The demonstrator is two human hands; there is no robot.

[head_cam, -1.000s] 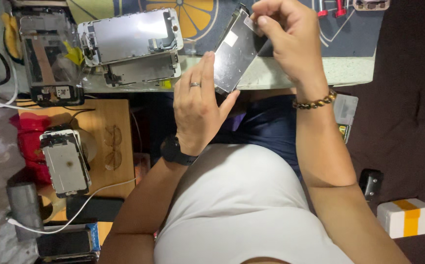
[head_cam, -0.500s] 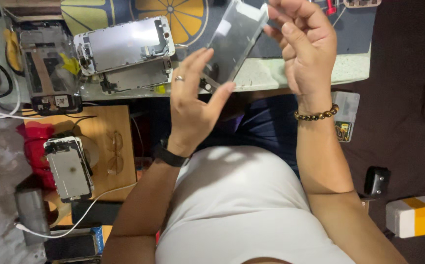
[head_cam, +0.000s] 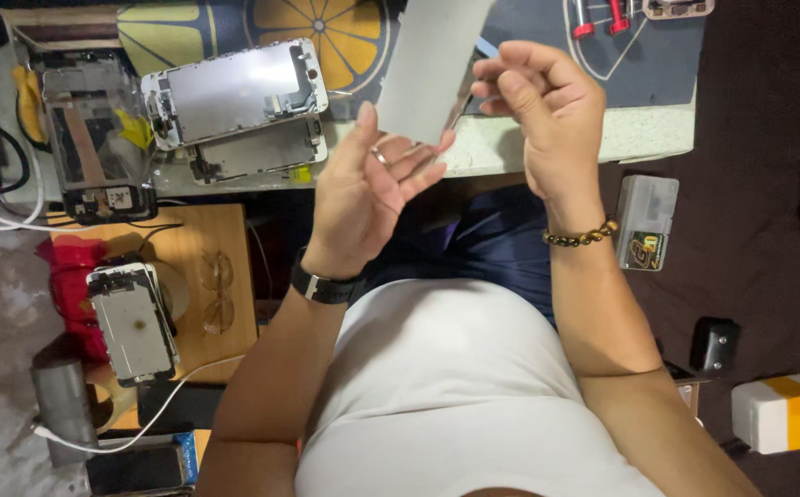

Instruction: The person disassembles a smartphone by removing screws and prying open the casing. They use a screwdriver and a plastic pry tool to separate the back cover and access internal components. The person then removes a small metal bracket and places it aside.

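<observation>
I see the phone screen panel point(head_cam: 432, 69) held upright between both hands: my left hand point(head_cam: 363, 198) pinches its lower edge, my right hand point(head_cam: 547, 110) curls, fingertips together, beside its right edge.

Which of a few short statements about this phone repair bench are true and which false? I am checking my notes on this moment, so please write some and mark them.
1. The left hand holds the lower edge of a flat grey panel. True.
2. The right hand rests flat on the table. False: it is raised beside the panel, fingers pinched together near its edge.
3. A bead bracelet sits on the right wrist. True.
4. The eyeglasses are being worn. False: they lie on the wooden board.
5. Two opened phone screens lie on the mat. True.
</observation>
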